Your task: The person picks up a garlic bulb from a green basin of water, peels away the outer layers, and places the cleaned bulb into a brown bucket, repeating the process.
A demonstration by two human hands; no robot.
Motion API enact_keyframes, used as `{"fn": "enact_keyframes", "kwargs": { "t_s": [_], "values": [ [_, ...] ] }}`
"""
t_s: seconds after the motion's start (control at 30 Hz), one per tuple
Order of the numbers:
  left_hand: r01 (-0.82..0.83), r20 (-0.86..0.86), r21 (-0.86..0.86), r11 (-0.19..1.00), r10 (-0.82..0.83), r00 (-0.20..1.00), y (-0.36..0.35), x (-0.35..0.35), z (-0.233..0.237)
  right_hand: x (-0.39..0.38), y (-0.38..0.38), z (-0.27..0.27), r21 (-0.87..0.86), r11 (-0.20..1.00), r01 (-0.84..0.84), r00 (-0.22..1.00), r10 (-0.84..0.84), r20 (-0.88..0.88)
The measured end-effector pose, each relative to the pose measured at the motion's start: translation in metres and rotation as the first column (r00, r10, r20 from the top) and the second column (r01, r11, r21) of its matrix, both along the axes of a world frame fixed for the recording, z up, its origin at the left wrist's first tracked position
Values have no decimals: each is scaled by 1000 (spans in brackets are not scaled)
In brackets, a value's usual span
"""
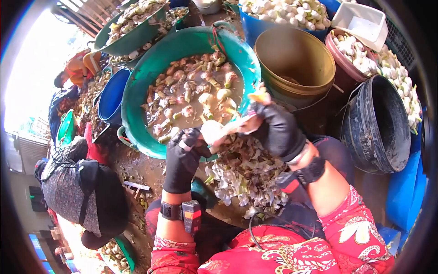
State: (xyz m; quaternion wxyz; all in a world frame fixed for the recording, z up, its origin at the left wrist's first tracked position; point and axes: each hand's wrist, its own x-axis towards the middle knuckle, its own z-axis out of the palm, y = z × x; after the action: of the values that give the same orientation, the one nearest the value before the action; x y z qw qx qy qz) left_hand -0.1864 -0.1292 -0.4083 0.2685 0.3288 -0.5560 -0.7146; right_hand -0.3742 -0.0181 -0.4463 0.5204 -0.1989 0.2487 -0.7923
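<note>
My left hand point(182, 153), in a black fingerless glove, is closed round a pale bulb point(211, 132) at the near rim of a green tub point(137, 98). To its right my right hand point(277, 130), gloved the same way, pinches a strip of peel point(239, 124) that stretches from the bulb. Unpeeled bulbs with stalks point(187, 86) lie in murky water inside the tub. Below my hands is a heap of pale peelings point(248, 176).
A brown bucket point(294, 59) and a tilted black bucket point(376, 125) stand at the right. Whitish bulbs point(285, 13) fill a blue tub behind. A bent-over person point(82, 192) works at the left; another person point(82, 66) sits farther back, past a blue basin point(114, 96).
</note>
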Motion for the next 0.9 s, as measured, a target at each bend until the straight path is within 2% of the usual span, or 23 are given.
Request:
{"fn": "enact_keyframes", "kwargs": {
  "t_s": [0.07,0.1,0.13,0.17,0.2,0.23,0.27,0.3,0.33,0.37,0.43,0.47,0.53,0.57,0.6,0.63,0.67,0.7,0.73,0.77,0.8,0.87,0.9],
  "values": [
    [-29,48,-32,999,30,998,-11,6,-8,-15,11,0,-206,977,-58,971,104,217],
    [2,130,-530,848,79,988,-16,10,-19,-21,18,9,-215,973,-84,951,143,275],
    [85,179,-878,471,159,971,-20,13,-30,-29,24,16,-223,969,-108,926,180,333],
    [-97,8,-313,945,105,994,-19,12,-34,-37,24,15,-265,952,-155,867,259,425],
    [-97,9,-314,945,105,994,-19,12,-37,-38,22,12,-265,952,-155,867,260,426],
    [-88,-63,-195,977,77,995,-18,11,-39,-38,21,10,-25,934,-356,934,355,-47],
    [-67,-137,-75,995,56,989,-16,8,-38,-36,18,12,281,874,-397,736,486,-471],
    [-39,-164,143,989,63,984,-15,5,-34,-16,21,14,407,880,-245,702,450,-551],
    [-34,-160,143,989,57,986,-12,1,-30,-6,19,7,445,887,-121,604,421,-676],
    [-26,-161,162,986,53,986,-5,-5,-28,4,17,8,449,885,-123,607,425,-671],
    [-13,-135,162,987,36,990,10,-17,-28,15,9,15,422,906,22,813,230,-535],
    [6,-63,34,999,-4,998,15,-21,-24,14,7,14,418,908,17,813,231,-534],
    [136,125,-350,927,-98,987,6,-12,-40,11,5,12,404,848,342,789,-25,-614],
    [132,125,-353,926,-93,988,8,-13,-33,-4,3,5,412,848,334,827,-53,-560],
    [61,-17,-93,994,-62,998,12,-15,-21,-16,1,6,420,847,325,861,-82,-502],
    [20,-142,181,983,6,990,14,-14,-14,-18,7,8,430,881,198,906,3,-423],
    [85,-116,175,981,-66,991,13,-11,-13,-18,12,19,427,902,67,934,94,-345],
    [89,-41,116,989,-85,996,16,-14,-16,-17,21,20,299,910,-288,949,314,-42],
    [99,39,59,993,-101,994,19,-17,-20,-7,22,22,236,873,-427,901,390,190],
    [185,123,-1,983,-183,975,19,-19,-18,-4,18,17,212,867,-451,892,443,88],
    [176,72,37,984,-178,981,26,-21,-9,0,16,15,189,859,-476,873,487,-16],
    [220,-44,-92,971,-225,973,18,-16,-7,-6,24,27,306,901,-308,939,237,248],
    [208,-164,129,970,-186,969,7,-11,-3,-19,18,28,185,958,-218,976,209,63]
  ]
}}
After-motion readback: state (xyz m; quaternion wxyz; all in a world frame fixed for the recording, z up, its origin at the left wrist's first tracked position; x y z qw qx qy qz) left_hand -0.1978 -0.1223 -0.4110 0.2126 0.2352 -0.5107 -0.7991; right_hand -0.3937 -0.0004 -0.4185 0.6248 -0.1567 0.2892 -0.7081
